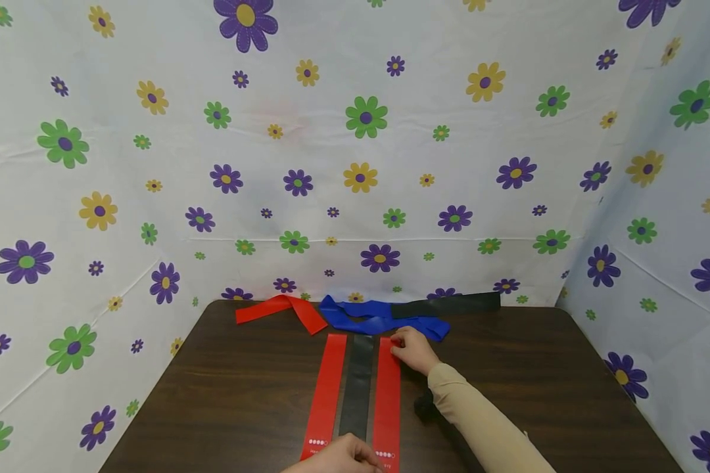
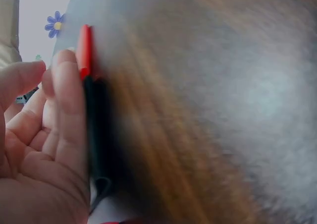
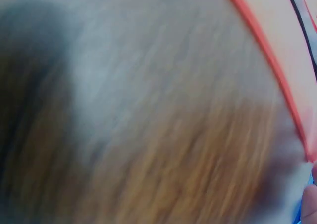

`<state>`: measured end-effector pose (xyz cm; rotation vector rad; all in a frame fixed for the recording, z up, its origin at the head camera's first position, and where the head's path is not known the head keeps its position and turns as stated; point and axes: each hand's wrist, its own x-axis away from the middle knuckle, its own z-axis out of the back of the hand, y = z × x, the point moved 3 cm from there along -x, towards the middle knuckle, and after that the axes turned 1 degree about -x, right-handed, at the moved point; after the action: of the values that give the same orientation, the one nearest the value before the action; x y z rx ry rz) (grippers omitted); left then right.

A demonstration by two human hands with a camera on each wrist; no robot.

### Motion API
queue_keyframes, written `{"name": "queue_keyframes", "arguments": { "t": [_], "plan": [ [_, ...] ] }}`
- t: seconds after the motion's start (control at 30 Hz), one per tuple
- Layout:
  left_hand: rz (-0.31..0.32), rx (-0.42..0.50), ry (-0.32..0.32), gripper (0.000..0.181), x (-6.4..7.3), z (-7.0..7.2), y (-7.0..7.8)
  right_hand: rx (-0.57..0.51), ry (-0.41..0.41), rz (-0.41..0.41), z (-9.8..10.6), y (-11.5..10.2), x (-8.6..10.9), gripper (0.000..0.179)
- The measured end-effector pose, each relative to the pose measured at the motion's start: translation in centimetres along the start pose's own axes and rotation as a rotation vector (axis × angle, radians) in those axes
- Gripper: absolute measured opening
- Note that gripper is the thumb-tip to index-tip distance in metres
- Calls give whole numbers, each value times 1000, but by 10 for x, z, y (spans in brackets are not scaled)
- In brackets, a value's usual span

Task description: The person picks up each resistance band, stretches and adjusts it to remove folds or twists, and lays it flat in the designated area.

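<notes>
Three flat resistance bands lie side by side lengthwise on the table: a left red band (image 1: 325, 387), a black band (image 1: 356, 387) and a right red band (image 1: 387, 394). White dots and lettering mark the near ends of the red ones. At the far end of the right red band, my right hand (image 1: 415, 350) pinches its corner; only fingertips (image 3: 309, 204) show in the right wrist view. My left hand (image 1: 346, 454) is over the near end of the black band, fingers loosely bent. In the left wrist view its palm faces the camera beside the bands' edges.
Along the back of the dark wooden table (image 1: 509, 374) lie another red band (image 1: 281, 306), a crumpled blue band (image 1: 361, 318) and another black band (image 1: 461, 304). A small black object (image 1: 424, 406) sits beside my right forearm. Flowered cloth (image 1: 331, 144) encloses the table's back and sides.
</notes>
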<state>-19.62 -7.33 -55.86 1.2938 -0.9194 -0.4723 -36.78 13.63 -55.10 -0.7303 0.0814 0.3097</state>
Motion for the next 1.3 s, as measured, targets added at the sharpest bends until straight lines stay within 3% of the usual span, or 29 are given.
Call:
{"name": "queue_keyframes", "arguments": {
  "t": [0.2, 0.37, 0.53, 0.77, 1.03, 1.3],
  "plan": [
    [-19, 36, -67, 28, 0, 2, 10, -24, -13, 32, -4, -11, -6, 25],
    [-60, 8, -52, 28, -4, 13, 27, -59, -102, 77, -13, -23, -11, 29],
    [-49, 32, 52, 29, -13, 33, 33, -51, -174, 74, -26, -32, -18, 39],
    [-77, 64, 221, 32, -32, 55, 33, -10, -193, 38, -39, -37, -23, 45],
    [-99, 42, 249, 30, -40, 68, 30, 38, -213, -19, -40, -42, -26, 48],
    [-64, 31, 327, 28, -40, 80, 24, -38, -186, -45, -38, -48, -29, 50]
  ]
}}
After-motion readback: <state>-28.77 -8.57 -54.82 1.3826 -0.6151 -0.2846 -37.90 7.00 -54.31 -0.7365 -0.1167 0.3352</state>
